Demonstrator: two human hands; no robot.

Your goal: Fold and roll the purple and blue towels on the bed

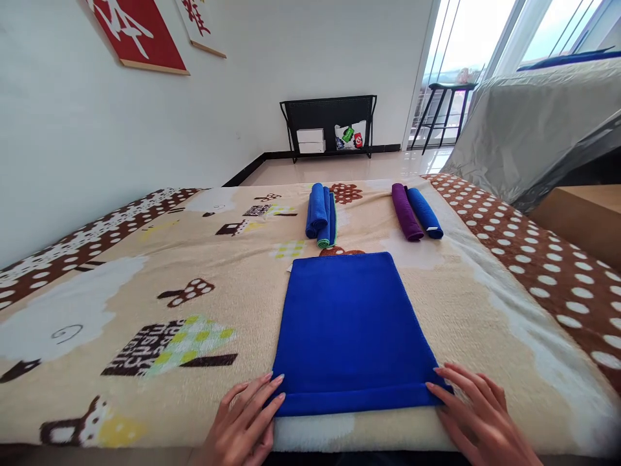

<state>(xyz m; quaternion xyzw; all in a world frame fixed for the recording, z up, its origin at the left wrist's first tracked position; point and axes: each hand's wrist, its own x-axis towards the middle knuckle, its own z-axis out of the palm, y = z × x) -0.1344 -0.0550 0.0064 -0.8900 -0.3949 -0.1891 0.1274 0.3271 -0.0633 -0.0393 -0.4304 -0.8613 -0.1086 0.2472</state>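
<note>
A blue towel (354, 323) lies spread flat in front of me, with a narrow strip folded over along its near edge. My left hand (247, 417) is at the near left corner, fingertips on the folded strip. At the near right corner my right hand (478, 411) has its fingers bent over the edge of the same towel. Both hands appear closed on the corners; their thumbs are mostly hidden. Beyond the towel sit rolled blue towels (317, 210), one with a green edge. A purple rolled towel (406, 212) and another blue roll (425, 212) lie farther right.
A cream patterned blanket (252, 278) covers the bed, with brown polka-dot borders at both sides. To the right are a cardboard box (577, 213) and a grey cover (528, 123) over something large. A black rack (330, 113) and a stool (449, 97) stand at the back.
</note>
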